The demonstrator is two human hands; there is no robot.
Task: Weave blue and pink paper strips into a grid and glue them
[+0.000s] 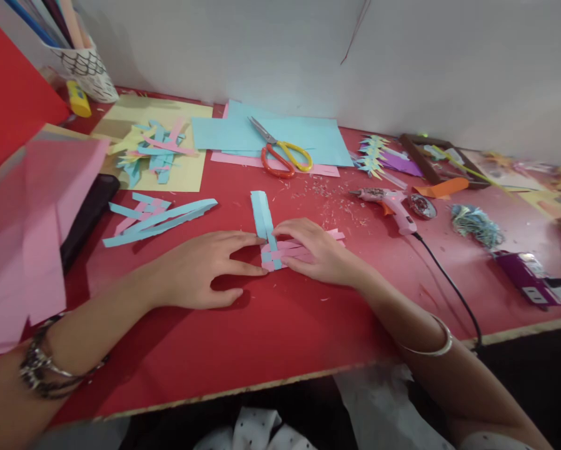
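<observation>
Stretching across most of the space before me, a red bench (pixel 262 337) meets a pale wall (pixel 280 56) along its far edge. Large pink sheets (pixel 46 219) lie at its left end. Farther back, blue sheets (pixel 330 134) lie beside a yellow sheet (pixel 193 175), which bears a heap of cut paper strips (pixel 161 147).

Near the middle, the person's left grip (pixel 203 269) rests with its fingers spread and thumb apart, closed on nothing; its index and middle fingertips reach the left edge of a small blue-and-pink paper weave (pixel 272 255). The right grip (pixel 320 253) lies over the weave's pink side, index finger and thumb apart at their tips; I cannot tell whether it pinches any strip. So the weave sits flat on the bench between the two, its blue strips (pixel 260 212) running away from the person and its pink ends showing past the right grip.

A pink glue gun (pixel 395 205) lies beyond that hand, to the right. Scissors (pixel 275 145) with red and yellow handles rest on the blue sheets. Smallest of all, clear crumbs (pixel 334 195) are scattered near the glue gun's nozzle.
</observation>
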